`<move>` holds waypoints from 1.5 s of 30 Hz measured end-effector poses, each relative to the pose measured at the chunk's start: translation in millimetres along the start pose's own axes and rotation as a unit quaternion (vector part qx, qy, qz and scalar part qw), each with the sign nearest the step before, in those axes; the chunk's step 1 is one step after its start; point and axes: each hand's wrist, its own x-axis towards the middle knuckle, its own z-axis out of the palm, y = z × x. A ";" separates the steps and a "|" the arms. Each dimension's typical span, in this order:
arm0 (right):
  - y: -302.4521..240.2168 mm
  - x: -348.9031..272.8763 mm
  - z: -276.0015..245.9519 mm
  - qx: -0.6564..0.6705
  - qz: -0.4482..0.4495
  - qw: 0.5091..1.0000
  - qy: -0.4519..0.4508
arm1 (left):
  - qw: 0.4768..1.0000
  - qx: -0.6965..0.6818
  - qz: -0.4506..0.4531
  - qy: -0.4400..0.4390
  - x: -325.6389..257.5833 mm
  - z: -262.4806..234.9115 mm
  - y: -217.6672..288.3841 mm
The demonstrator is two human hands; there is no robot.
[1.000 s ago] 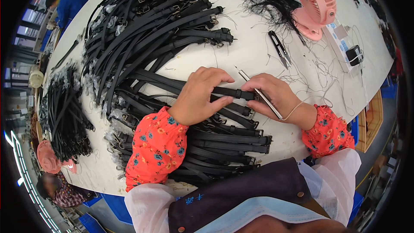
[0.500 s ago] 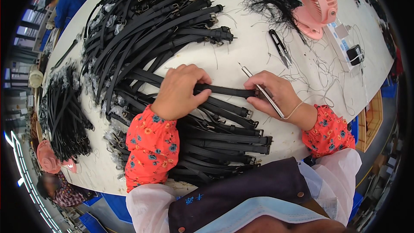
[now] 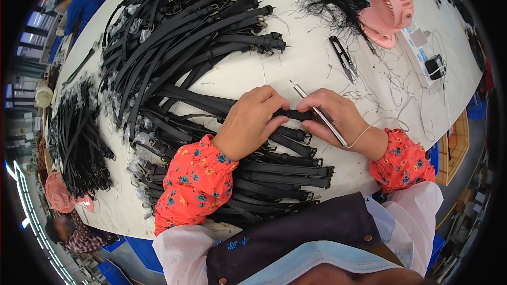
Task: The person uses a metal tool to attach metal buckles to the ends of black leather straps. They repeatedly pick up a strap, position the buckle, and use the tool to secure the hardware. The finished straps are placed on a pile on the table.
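A black belt (image 3: pixel 293 114) is stretched between my two hands above the table. My left hand (image 3: pixel 247 122) pinches it between thumb and fingers, a short way from its end. The belt's right end is in my right hand (image 3: pixel 338 113), partly covered by the fingers. That same hand also holds a slim silver pen-like tool (image 3: pixel 325 120), its thin tip pointing up and away to the left and a pale cord leaving its lower end. Under and beside my left hand lie many black belts with buckles (image 3: pixel 282 171), fanned out toward the right.
Beyond my hands is a larger heap of belts (image 3: pixel 190 31). Black thread snips (image 3: pixel 343 59), loose threads, a pink fan (image 3: pixel 388 5) and a power strip (image 3: pixel 414 55) lie at the right. Another belt bundle (image 3: pixel 82 137) is at the left. Two people are farther off.
My left hand has slid right along the belt, closer to my right hand, so less belt shows between them. The right hand and tool have barely moved.
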 end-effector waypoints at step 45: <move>-5.7 2.4 -12.1 0.350 0.243 0.904 -0.025 | 0.999 -0.023 -0.007 0.039 3.8 3.2 -5.1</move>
